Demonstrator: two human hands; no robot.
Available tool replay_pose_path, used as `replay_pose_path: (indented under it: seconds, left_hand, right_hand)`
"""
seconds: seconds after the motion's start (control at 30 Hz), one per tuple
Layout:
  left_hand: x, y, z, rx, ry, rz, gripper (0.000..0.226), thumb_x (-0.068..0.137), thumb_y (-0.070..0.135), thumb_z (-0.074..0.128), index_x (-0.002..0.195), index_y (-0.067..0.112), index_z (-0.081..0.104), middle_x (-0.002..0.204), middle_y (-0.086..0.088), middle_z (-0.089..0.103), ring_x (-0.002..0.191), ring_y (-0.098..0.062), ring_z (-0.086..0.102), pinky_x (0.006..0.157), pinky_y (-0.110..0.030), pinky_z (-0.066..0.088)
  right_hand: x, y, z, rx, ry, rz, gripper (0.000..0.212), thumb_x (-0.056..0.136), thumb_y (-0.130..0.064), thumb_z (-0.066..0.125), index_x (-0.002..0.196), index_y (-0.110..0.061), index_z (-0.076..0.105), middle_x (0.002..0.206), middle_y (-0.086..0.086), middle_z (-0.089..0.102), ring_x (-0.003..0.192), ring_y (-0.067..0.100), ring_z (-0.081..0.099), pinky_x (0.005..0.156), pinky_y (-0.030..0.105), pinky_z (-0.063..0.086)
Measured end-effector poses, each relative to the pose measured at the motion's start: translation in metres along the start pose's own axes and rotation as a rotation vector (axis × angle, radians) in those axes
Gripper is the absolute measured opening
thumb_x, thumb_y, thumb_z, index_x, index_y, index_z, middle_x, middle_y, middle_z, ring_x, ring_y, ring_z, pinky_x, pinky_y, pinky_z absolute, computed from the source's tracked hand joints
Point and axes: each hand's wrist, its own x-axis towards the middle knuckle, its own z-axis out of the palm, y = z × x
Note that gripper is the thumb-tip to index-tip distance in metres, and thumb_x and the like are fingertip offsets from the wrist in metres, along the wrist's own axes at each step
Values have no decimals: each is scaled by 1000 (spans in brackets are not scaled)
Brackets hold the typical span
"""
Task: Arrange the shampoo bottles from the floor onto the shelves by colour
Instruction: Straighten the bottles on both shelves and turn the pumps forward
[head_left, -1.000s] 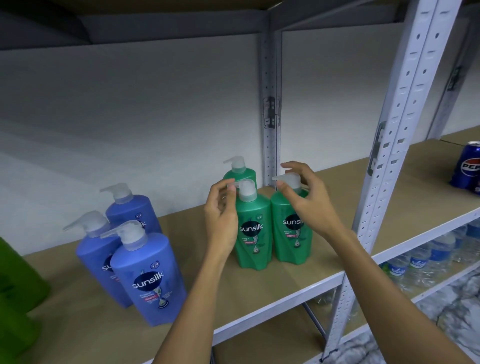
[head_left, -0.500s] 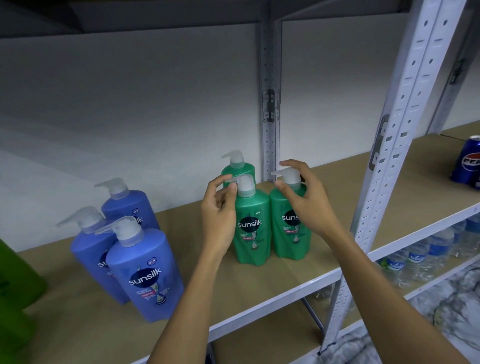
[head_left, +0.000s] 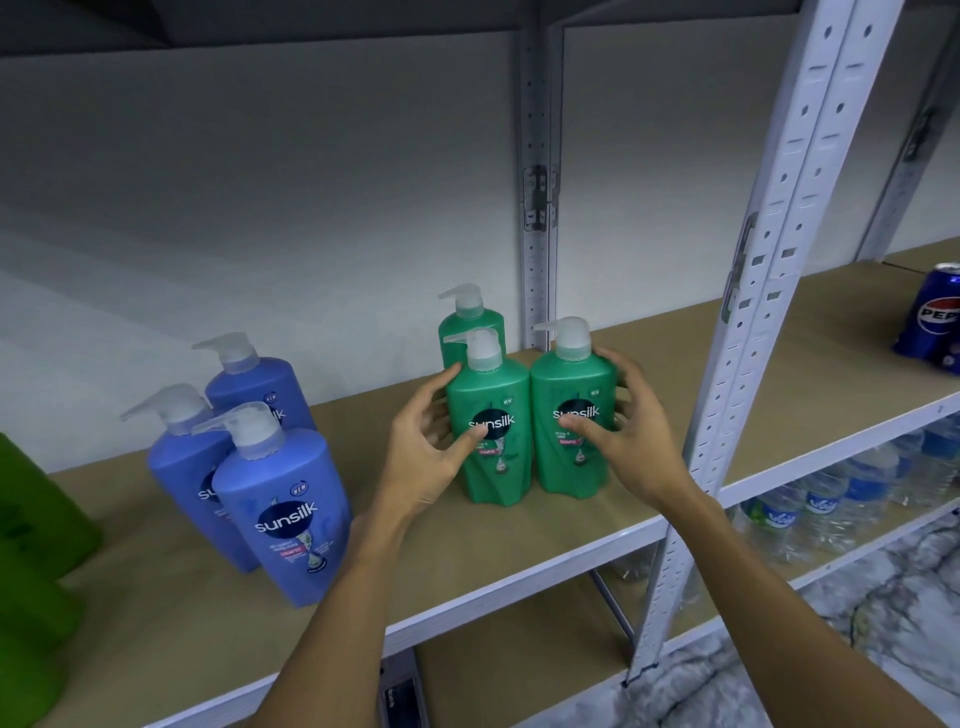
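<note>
Two bare forearms, no sleeves in view. The left hand (head_left: 426, 457) and right hand (head_left: 631, 441) wear no gloves, rings or watch.

Both hands (head_left: 431, 447) (head_left: 631, 441) seemingly around two upright green bottles (head_left: 491, 415) (head_left: 571, 410)
</note>
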Motion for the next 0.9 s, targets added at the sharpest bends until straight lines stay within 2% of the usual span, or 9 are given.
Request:
replay_pose_path:
  seconds: [0.1, 0.23, 0.33, 0.5, 0.67, 0.83, 0.9]
  left_hand:
    - [2, -3, 5, -4, 40, 5, 71, 78, -2, 80, 138, 24, 53, 127, 4, 65, 118, -8, 63, 101, -29, 51]
    - [13, -9, 15, 40, 82, 24, 73, 78, -2, 81, 140, 24, 52, 129, 2, 64, 118, -8, 63, 101, -30, 51]
    - [22, -12, 20, 63, 99, 25, 75, 77, -1, 81, 141, 25, 50, 128, 5, 64, 115, -2, 63, 99, -26, 51]
    - [32, -16, 23, 94, 116, 26, 74, 79, -3, 79, 142, 23, 49, 123, 13, 63, 111, 3, 63, 96, -19, 51]
    - [38, -19, 23, 103, 118, 19, 75, 80, -2, 79, 143, 24, 47, 122, 16, 62, 112, 3, 62, 98, -20, 50]
    - [40, -17, 24, 100, 109, 20, 74, 82, -7, 75, 144, 18, 44, 121, 16, 60, 108, 9, 62, 93, -13, 49]
    - [41, -18, 23, 100, 104, 22, 73, 82, -8, 74, 145, 15, 43, 122, 13, 61, 109, 6, 63, 93, -14, 50]
  right_hand:
    - [1, 0, -3, 64, -15, 16, 73, 77, -3, 83, 132, -39, 51, 109, -25, 69, 106, 11, 69, 81, 30, 61]
    - [5, 4, -6, 122, -42, 29, 75, 79, 1, 81, 136, -34, 49, 112, -16, 71, 109, 16, 70, 83, 35, 61]
    - [7, 7, -7, 138, -67, 24, 75, 80, 1, 80, 137, -36, 48, 119, -12, 69, 113, 15, 67, 85, 32, 60]
    - [11, 10, -12, 151, -134, 60, 78, 81, 3, 78, 140, -35, 46, 122, -18, 66, 118, 10, 64, 86, 25, 57]
    - [14, 8, -16, 62, -185, 64, 79, 85, -7, 77, 137, -53, 41, 130, -21, 60, 130, 16, 55, 99, 39, 55]
    - [13, 5, -17, 0, -187, 62, 80, 86, -12, 77, 137, -58, 37, 127, -26, 54, 130, 19, 54, 102, 43, 52]
    - [13, 4, -17, 3, -190, 62, 80, 85, -11, 77, 137, -58, 37, 128, -25, 52, 131, 19, 52, 102, 39, 51]
